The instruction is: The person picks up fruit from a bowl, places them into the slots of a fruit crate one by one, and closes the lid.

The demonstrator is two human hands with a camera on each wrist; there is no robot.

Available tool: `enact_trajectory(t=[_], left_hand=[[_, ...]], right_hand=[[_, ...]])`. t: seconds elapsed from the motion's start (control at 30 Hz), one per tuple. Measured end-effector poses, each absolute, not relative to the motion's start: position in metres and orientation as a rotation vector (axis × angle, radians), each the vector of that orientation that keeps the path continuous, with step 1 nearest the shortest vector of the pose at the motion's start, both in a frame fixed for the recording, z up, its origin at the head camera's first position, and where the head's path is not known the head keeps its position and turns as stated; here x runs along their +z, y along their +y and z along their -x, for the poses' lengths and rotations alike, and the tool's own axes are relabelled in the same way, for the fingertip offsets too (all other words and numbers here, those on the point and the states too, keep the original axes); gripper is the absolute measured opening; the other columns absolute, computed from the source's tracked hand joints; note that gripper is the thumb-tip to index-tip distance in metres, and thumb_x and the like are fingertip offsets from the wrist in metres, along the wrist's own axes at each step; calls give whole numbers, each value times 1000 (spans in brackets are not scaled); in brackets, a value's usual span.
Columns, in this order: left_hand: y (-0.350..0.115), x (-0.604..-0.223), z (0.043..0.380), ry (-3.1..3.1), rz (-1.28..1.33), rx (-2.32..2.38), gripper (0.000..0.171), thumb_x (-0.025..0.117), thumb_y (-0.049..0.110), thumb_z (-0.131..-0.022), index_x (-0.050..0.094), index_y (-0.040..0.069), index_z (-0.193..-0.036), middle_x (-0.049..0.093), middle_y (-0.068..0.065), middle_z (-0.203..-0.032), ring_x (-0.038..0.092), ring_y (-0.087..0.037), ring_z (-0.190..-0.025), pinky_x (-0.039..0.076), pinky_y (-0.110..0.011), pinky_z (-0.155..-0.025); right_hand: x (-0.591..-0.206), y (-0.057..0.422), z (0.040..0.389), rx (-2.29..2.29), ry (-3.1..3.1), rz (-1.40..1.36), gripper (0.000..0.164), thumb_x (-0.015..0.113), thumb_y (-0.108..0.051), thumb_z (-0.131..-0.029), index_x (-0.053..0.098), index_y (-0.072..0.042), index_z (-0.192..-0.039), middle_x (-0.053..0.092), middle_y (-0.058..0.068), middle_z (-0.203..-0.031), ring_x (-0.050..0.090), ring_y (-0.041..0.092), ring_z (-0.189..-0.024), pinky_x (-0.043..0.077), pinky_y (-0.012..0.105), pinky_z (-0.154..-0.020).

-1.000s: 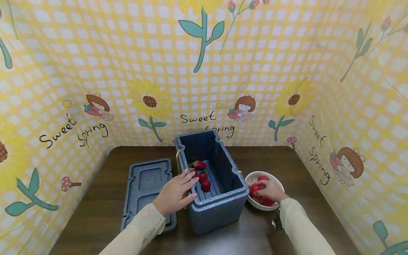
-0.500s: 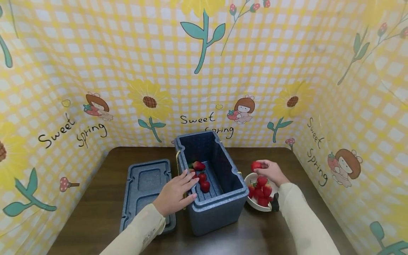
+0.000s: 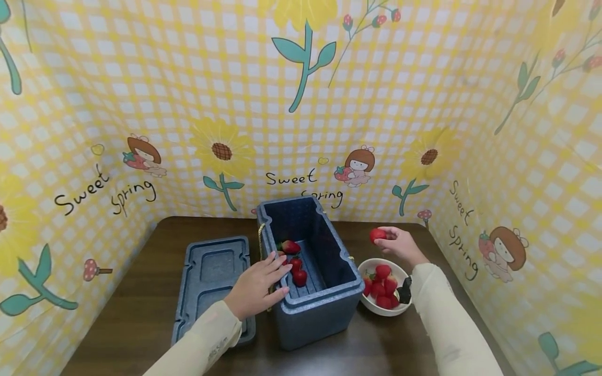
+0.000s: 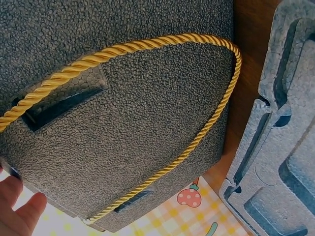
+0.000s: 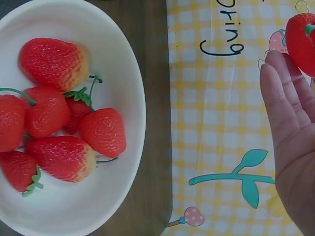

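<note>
Checked backdrop [image 3: 263, 112], right fingers [image 3: 391, 231] pinching fruit [image 3: 376, 235] now lifted from bowl [image 3: 383, 312], left fingers [image 3: 273, 267] outstretched on box [image 3: 320, 325]

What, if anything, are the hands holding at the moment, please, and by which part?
The right hand pinches a red fruit by its side nearest the palm; the left hand rests on the rim of the box.

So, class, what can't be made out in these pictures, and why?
Head: the left hand covers part of the box's left side.
Head: the left sleeve hides part of the lid's near end.
Left wrist: frame edges crop most of that hand.
Right wrist: the right edge crops the held red fruit; the left edge crops the bowl.
</note>
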State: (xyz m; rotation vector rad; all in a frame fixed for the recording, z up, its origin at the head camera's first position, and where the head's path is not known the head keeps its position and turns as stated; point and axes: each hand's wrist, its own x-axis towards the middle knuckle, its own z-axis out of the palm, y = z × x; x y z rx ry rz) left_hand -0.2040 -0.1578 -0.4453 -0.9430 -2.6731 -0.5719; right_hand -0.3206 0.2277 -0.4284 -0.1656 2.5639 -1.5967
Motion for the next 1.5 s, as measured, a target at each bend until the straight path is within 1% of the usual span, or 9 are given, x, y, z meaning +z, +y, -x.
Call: enact_trajectory(t=[0.1, 0.27, 0.33, 0.6, 0.77, 1.07, 1.23, 1.4, 1.5], left_hand=[[-158, -446, 204, -2674, 945, -567, 50, 57, 36, -92, 58, 7, -133, 49, -14, -141, 38, -32, -135, 36, -50, -105], [-157, -448, 204, -2645, 931, -573, 49, 58, 36, -92, 59, 7, -132, 50, -13, -140, 39, -32, -134, 36, -50, -104], [-156, -449, 204, -2624, 930, -570, 49, 58, 35, -91, 59, 6, -131, 51, -13, -139, 40, -33, -133, 36, -50, -104], [-156, -450, 203, -2581, 911, -581, 49, 59, 35, -90, 61, 6, -130, 53, -13, -137, 42, -33, -132, 35, -51, -105], [-157, -449, 202, -2586, 906, -590, 48, 59, 34, -90, 61, 7, -129, 54, -14, -136, 42, -34, -132, 36, -51, -104], [-156, -448, 204, -2653, 903, -560, 50, 57, 38, -91, 58, 10, -133, 50, -11, -141, 38, -30, -135, 33, -49, -107], [-157, -448, 204, -2627, 910, -576, 49, 57, 38, -92, 60, 8, -131, 52, -13, -138, 39, -33, -134, 36, -51, -104], [-156, -449, 203, -2592, 912, -560, 48, 56, 40, -93, 62, 7, -128, 54, -14, -136, 43, -33, -131, 40, -51, -101], [-155, -448, 202, -2608, 910, -565, 48, 56, 39, -93, 62, 7, -128, 54, -14, -136, 43, -34, -131, 39, -51, -102]], right_hand=[[-428, 224, 322, -1590, 2560, 158, 51, 69, -17, -89, 50, 9, -130, 64, 19, -106, 64, 16, -80, 55, 26, -73], [-422, 214, 327, -1556, 2587, 178, 49, 69, -17, -88, 53, 8, -127, 63, 24, -110, 65, 26, -86, 55, 26, -73], [-419, 211, 328, -1520, 2603, 209, 48, 69, -16, -88, 53, 9, -127, 62, 26, -111, 65, 27, -87, 55, 26, -73], [-406, 192, 338, -1438, 2613, 329, 47, 69, -13, -88, 54, 9, -127, 64, 24, -109, 63, 20, -82, 54, 27, -72], [-392, 171, 346, -1435, 2593, 418, 46, 69, -12, -87, 54, 9, -126, 63, 23, -106, 61, 17, -79, 55, 31, -72], [-365, 138, 355, -1296, 2611, 515, 43, 69, -10, -86, 56, 8, -124, 64, 23, -107, 61, 21, -84, 55, 31, -72], [-355, 126, 360, -1226, 2604, 505, 43, 68, -11, -85, 57, 6, -123, 64, 22, -109, 62, 19, -81, 55, 29, -70], [-352, 118, 363, -1257, 2579, 438, 43, 68, -10, -85, 56, 6, -123, 64, 19, -103, 62, 18, -76, 56, 34, -76], [-351, 114, 364, -1308, 2575, 378, 44, 68, -8, -85, 56, 7, -124, 64, 20, -100, 62, 17, -72, 56, 34, -75]])
